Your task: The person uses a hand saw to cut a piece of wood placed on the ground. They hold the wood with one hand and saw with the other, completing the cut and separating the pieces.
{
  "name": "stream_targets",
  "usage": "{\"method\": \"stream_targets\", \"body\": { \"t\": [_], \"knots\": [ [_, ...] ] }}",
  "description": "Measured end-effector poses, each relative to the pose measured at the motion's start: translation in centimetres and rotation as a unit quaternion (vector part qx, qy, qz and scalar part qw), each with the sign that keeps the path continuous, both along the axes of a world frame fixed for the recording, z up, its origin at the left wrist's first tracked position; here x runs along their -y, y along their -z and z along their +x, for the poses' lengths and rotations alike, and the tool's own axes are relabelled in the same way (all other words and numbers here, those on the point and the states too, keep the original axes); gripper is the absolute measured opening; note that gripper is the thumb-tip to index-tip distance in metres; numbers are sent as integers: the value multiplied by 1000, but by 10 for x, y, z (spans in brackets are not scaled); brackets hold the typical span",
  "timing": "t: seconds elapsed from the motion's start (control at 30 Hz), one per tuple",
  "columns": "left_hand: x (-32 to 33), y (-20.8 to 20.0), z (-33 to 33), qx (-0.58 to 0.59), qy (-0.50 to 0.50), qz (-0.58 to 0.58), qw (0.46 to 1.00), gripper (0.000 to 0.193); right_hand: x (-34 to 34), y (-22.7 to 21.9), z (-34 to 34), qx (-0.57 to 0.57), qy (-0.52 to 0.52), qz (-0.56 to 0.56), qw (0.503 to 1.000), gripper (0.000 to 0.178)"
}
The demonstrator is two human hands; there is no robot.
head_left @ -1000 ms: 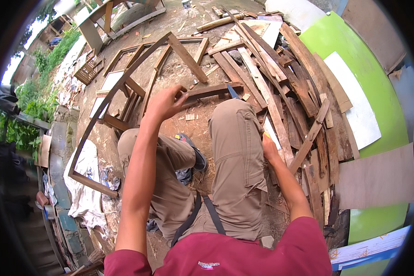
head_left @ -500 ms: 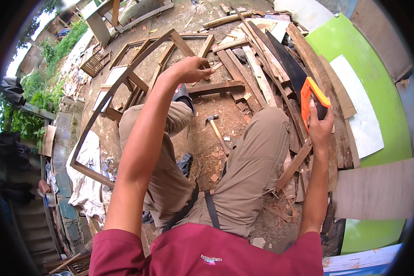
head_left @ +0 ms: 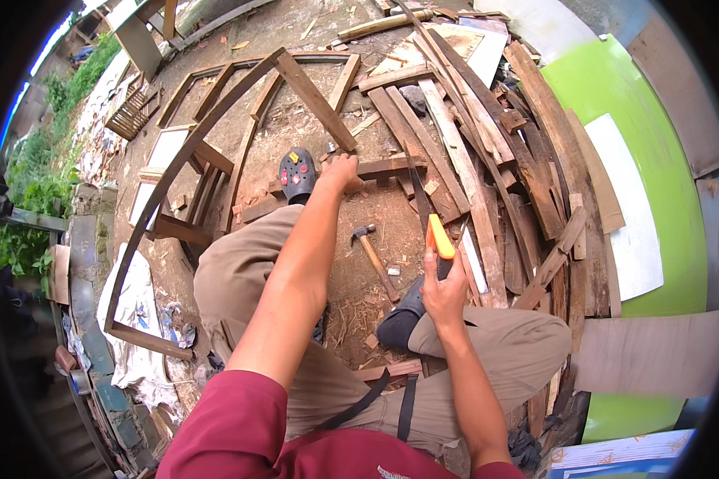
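Long dark narrow saw blade (head_left: 419, 190): metal, finish hard to read at this angle. Orange-and-black saw handle (head_left: 439, 239): smooth plastic, slight sheen. Straight brown board (head_left: 385, 168): rough matt wood. Claw hammer (head_left: 379, 267): metal head, wooden handle. Large lime-green panel (head_left: 627, 104): smooth, glossy. Tan trousers (head_left: 499, 351): matt cloth.

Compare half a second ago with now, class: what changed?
The right hand swung the saw left, its blade now over the short beam; the left hand came down to that beam; the right knee dropped outward. The saw stays gripped, the hammer unmoved.
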State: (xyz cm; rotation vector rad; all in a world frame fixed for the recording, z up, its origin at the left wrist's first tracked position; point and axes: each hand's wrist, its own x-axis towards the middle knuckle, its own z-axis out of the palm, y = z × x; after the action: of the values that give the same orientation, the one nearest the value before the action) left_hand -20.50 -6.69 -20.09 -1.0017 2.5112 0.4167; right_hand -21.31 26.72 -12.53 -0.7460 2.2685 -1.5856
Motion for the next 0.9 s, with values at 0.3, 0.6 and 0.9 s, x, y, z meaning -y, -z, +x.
{"method": "stream_targets", "body": {
  "t": [0.3, 0.6, 0.9],
  "knots": [
    [27, 130, -21, -70, -5, -45, 997, 85, 22, 83, 19, 10, 35, 46, 998, 22],
    [38, 159, -13, -89, 7, -94, 992, 61, 25, 93, 10, 123, 50, 55, 990, 28],
    [30, 150, -24, -74, -59, -37, 995, 65, 30, 84, 19, 133, 16, 21, 991, 25]
  ]
}}
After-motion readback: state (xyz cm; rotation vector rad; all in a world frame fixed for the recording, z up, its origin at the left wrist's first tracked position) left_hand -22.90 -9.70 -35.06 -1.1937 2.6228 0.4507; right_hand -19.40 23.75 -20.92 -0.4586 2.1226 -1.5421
